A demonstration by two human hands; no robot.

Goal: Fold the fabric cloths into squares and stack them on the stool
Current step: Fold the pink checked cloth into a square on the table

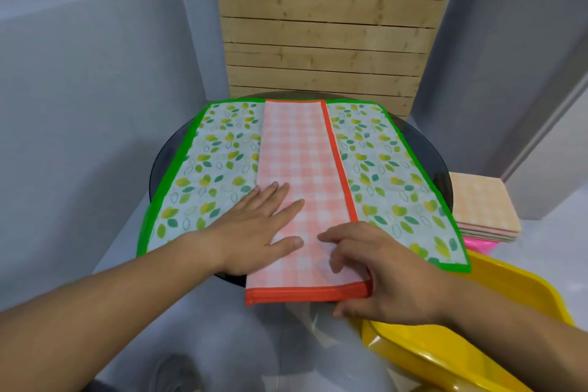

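the round dark glass bench (423,153) is carrying a green-edged leaf-print cloth (216,162), lying spread flat and hanging past the rim on both sides. a pink checked cloth (299,153), folded into a long strip, is lying down its middle, near end overhanging. just right, a pink stool (477,247) is holding a stack of folded cloths (480,200).

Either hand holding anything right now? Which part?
Right hand pinches the pink checked cloth at its near right corner, on the orange hem. Left hand lies flat on the same cloth, pressing, gripping nothing.
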